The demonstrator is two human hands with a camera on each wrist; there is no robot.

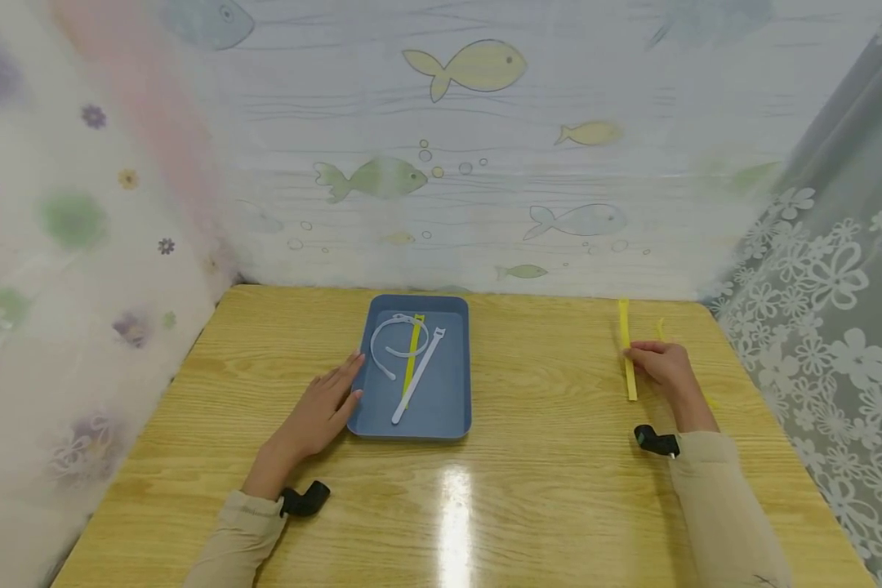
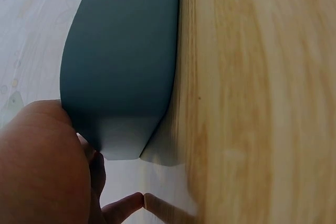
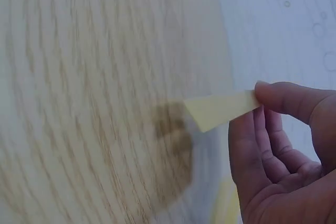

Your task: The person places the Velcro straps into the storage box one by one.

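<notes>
The left hand (image 1: 316, 416) lies flat on the glossy wood-grain worktop (image 1: 544, 490), its fingers straight and relaxed, their tips touching the left wall of the tray (image 1: 448, 425); nothing is grasped. The tray is a smooth, matte blue-grey rectangle with rounded corners and a low rim, its long axis running away from the person. Inside lie flat, thin straps: a white strap (image 1: 389, 343) curled into a loop, a straight yellow one (image 1: 412, 359) and a straight white one (image 1: 417, 384), both reaching from the near end toward the far end, the white one slanting right. Well apart, on the right side of the worktop, a narrow yellow strip (image 1: 626, 351) lies with its long axis pointing away toward the fish-patterned curtain (image 1: 485, 163). The right hand (image 1: 665, 371) pinches this strip between thumb and forefinger about midway along; the right wrist view shows its flat pale end sticking out past the thumb.
</notes>
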